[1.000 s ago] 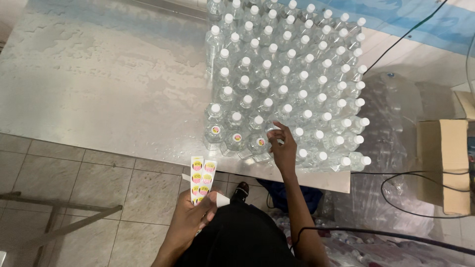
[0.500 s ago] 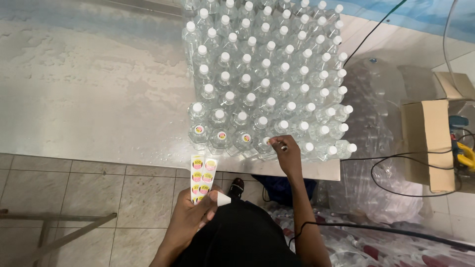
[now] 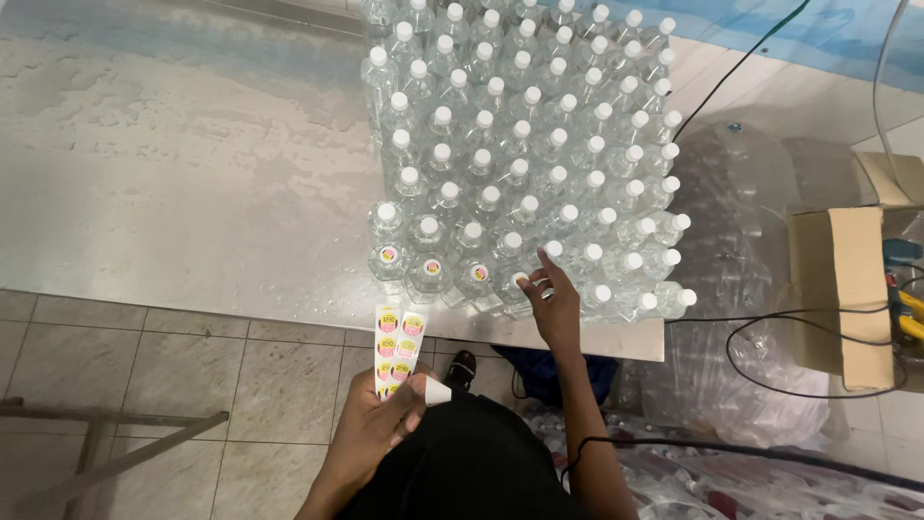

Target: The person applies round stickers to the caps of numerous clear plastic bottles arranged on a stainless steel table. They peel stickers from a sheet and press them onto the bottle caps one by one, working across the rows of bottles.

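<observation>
A dense block of clear plastic bottles [image 3: 525,144] with white caps stands on the steel table [image 3: 183,193]. Three bottles in the front row [image 3: 430,274] carry round yellow-and-red stickers. My right hand [image 3: 551,299] rests against a front-row bottle [image 3: 520,289], fingers pressed on its side. My left hand [image 3: 380,424] is held low over the floor, gripping a strip of round stickers [image 3: 397,349] on white backing.
An open cardboard box [image 3: 847,289] sits at the right with black cables [image 3: 770,347] running past it. Clear plastic bags of bottles [image 3: 731,385] lie on the floor under the table's right end. A metal frame [image 3: 106,453] stands at lower left on the tiled floor.
My right hand has shifted slightly along the front row and now presses on the bottle right of the stickered ones. The view has drifted left. My left hand still holds the strip.
</observation>
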